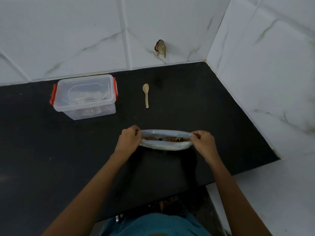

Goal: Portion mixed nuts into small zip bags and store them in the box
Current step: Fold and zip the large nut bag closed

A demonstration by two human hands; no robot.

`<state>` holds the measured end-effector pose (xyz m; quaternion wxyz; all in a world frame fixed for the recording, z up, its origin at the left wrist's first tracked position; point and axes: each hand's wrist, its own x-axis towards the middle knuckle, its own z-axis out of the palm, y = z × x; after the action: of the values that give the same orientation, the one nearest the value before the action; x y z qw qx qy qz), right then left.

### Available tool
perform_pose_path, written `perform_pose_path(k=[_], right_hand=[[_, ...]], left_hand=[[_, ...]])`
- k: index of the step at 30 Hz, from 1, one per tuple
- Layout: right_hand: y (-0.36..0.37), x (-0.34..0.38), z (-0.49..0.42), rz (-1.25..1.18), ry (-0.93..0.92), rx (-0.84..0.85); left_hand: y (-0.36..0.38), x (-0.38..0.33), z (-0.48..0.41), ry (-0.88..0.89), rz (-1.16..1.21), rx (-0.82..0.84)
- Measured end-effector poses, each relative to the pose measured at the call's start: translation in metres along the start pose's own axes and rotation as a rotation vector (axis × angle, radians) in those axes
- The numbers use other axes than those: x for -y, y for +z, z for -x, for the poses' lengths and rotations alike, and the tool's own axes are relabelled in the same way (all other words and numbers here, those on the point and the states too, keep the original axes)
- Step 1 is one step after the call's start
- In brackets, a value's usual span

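A clear zip bag point(165, 145) with mixed nuts inside stands on the black counter point(51, 150) in the middle. Its mouth is stretched wide between both hands. My left hand point(130, 140) pinches the bag's left end, and my right hand point(203, 142) pinches its right end. A clear plastic box point(85, 97) with red clips and its lid on sits at the back left, with some dark contents showing through. A small wooden spoon point(146, 95) lies on the counter behind the bag, bowl pointing away.
White marble-look tiled walls point(255, 74) close the counter at the back and on the right. A broken hole point(161, 48) shows in the back wall. The counter's front edge runs just before my body.
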<state>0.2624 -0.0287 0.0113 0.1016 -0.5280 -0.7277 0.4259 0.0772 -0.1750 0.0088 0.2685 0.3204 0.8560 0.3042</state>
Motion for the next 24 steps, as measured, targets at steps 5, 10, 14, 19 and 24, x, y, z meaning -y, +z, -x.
perform_pose_path(k=[5, 10, 14, 19, 24], right_hand=[[0.003, 0.000, 0.000, 0.055, 0.019, 0.031], [0.002, -0.006, -0.003, -0.219, 0.112, 0.032], [0.004, -0.006, -0.003, -0.492, 0.250, 0.137], [-0.003, -0.003, -0.001, -0.719, 0.336, 0.227], [-0.019, -0.008, -0.005, -1.024, 0.404, 0.335]], left_hand=[[0.005, 0.003, -0.007, -0.053, -0.024, 0.080], [0.001, 0.007, -0.006, -0.210, 0.196, 0.065], [0.003, 0.000, -0.002, -0.252, 0.257, 0.057], [-0.001, -0.007, 0.000, -0.421, 0.674, 0.150], [-0.015, 0.007, -0.003, -0.543, 1.207, 0.309]])
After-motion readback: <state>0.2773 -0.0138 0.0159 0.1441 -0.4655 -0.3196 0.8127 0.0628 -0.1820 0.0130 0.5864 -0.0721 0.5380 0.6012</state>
